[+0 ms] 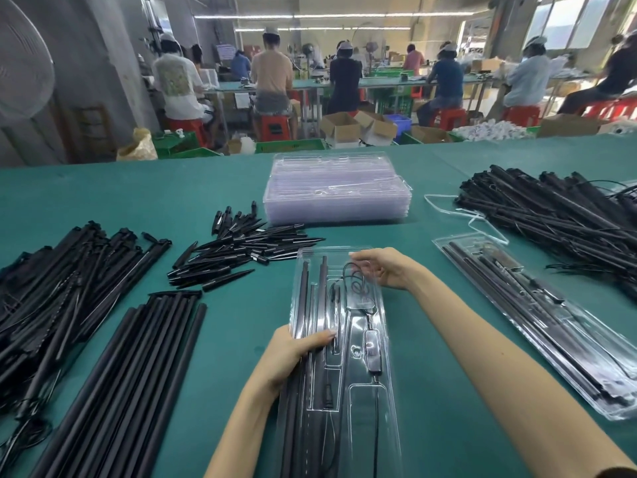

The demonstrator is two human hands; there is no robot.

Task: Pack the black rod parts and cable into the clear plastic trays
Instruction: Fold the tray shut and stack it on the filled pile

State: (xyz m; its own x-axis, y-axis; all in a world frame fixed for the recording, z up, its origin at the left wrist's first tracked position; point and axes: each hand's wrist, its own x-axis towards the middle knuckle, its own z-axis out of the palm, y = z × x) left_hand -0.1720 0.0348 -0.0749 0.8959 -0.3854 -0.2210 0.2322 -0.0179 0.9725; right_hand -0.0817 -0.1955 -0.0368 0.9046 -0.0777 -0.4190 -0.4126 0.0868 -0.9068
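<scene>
We had a clear tray (339, 353) lying lengthwise on the green worktop (431, 391) right in front of us, with black rods (303, 391) seated in its left channels and a thin cable (358, 288) with an inline switch (372, 350) running down its right side. Our left hand (293, 353) gripped the tray's left edge, thumb pressed over the rods. Our right hand (382, 267) held the tray's far right corner, fingers curled over the coiled cable end. Left of the tray lay a row of long tubes (131, 374) and a heap of bracketed rods (62, 277). To the right sat a filled tray (537, 326). Farther off lay a pile of pointed spikes (241, 246), then a stack of empty trays (336, 189), and at far right another heap of rods with cables (558, 215).
</scene>
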